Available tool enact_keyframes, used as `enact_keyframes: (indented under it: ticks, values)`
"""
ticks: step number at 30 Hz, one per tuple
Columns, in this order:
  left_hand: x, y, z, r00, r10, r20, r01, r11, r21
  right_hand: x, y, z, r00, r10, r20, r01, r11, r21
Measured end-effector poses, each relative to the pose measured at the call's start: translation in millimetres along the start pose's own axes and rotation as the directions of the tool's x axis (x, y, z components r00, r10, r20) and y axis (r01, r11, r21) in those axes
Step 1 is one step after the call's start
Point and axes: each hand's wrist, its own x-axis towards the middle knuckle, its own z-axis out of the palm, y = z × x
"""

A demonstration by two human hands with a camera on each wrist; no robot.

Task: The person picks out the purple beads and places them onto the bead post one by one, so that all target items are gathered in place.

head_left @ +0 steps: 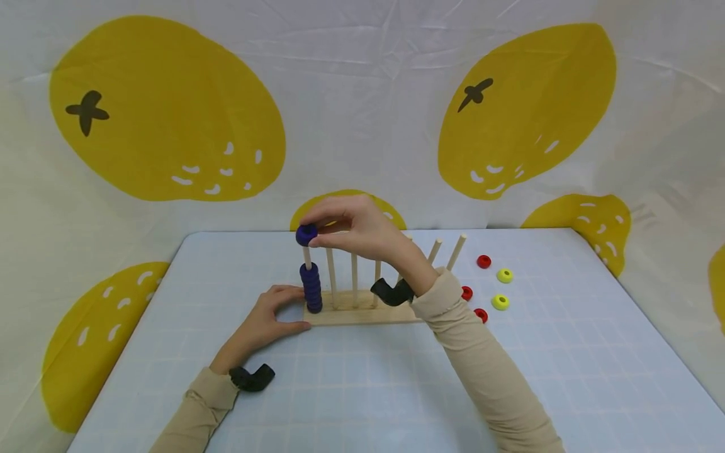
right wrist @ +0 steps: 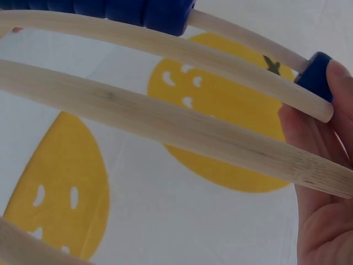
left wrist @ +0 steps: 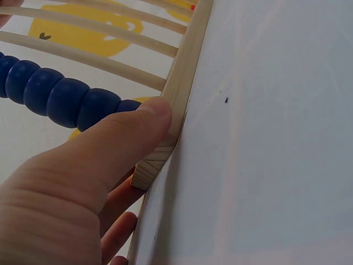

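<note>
My right hand pinches a dark blue ring bead at the top of the leftmost peg. In the right wrist view that bead sits around the peg's tip, apart from the beads below. Several more blue beads are stacked on the lower part of the same peg. My left hand holds the left end of the wooden base. The left wrist view shows its thumb on the front edge beside the lowest bead, with the other fingers partly hidden behind the base.
Several bare pegs rise from the base to the right; my right forearm hides part of them. Red beads and yellow beads lie loose on the table to the right. A fruit-print sheet hangs behind.
</note>
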Motion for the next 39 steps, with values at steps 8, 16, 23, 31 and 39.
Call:
enact_keyframes:
  ticks: [8, 16, 23, 31, 39]
  values:
    - [-1.3, -17.7, 2.6, 1.0, 0.024, -0.004, -0.024, 1.0, 0.004, 1.0, 0, 0, 0.998, -0.007, 0.057, 0.011, 0.998, -0.064]
    - [-1.5, -21.4, 2.2, 1.0, 0.029, 0.003, -0.028, 0.999, -0.019, 1.0, 0, -1, 0.996, -0.009, 0.088, 0.021, 0.991, -0.132]
    - [-1.3, -19.9, 2.7, 1.0, 0.004, 0.003, -0.004, 1.0, -0.013, 2.6, 0, 0, 0.991, -0.02, 0.134, 0.042, 0.985, -0.166]
    - [-0.1, -4.4, 2.3, 1.0, -0.009, -0.007, 0.009, 1.0, 0.002, 2.7, -2, 0, 0.987, -0.008, 0.159, 0.042, 0.978, -0.207]
    - [1.5, 20.4, -5.2, 0.999, -0.035, -0.006, 0.035, 0.999, -0.022, 1.2, 1, -1, 0.993, -0.047, 0.104, 0.058, 0.992, -0.108]
